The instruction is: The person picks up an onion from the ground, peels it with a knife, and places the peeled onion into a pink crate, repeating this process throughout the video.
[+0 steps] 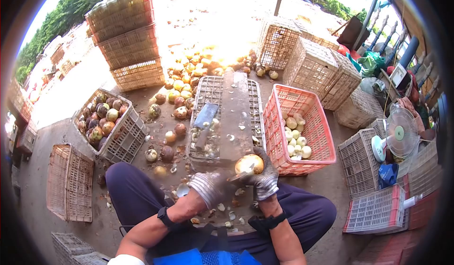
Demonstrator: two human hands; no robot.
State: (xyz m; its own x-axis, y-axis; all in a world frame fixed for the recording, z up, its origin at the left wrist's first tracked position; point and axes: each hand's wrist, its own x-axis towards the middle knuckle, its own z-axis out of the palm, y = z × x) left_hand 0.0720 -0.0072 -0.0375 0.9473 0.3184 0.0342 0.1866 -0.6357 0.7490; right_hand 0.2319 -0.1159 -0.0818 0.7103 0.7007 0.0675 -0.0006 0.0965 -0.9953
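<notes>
My gloved left hand [208, 188], smeared by motion, is closed around a knife [240, 175] whose blade lies against a round orange-brown fruit [249, 164]. A pale cut patch shows on the fruit's near side. My gloved right hand [266, 175] grips this fruit from the right, by the near end of a wooden board [234, 123]. The board rests across an upturned crate [205, 85]. Left of the board, a cleaver [206, 115] lies on the crate among pale scraps.
A red crate [302, 165] with peeled pale fruits [296, 137] stands at right. At left, a crate [120, 144] holds unpeeled fruits [101, 116]; more lie on the floor. Stacked crates [127, 43] rise behind it. A fan [399, 132] sits at far right.
</notes>
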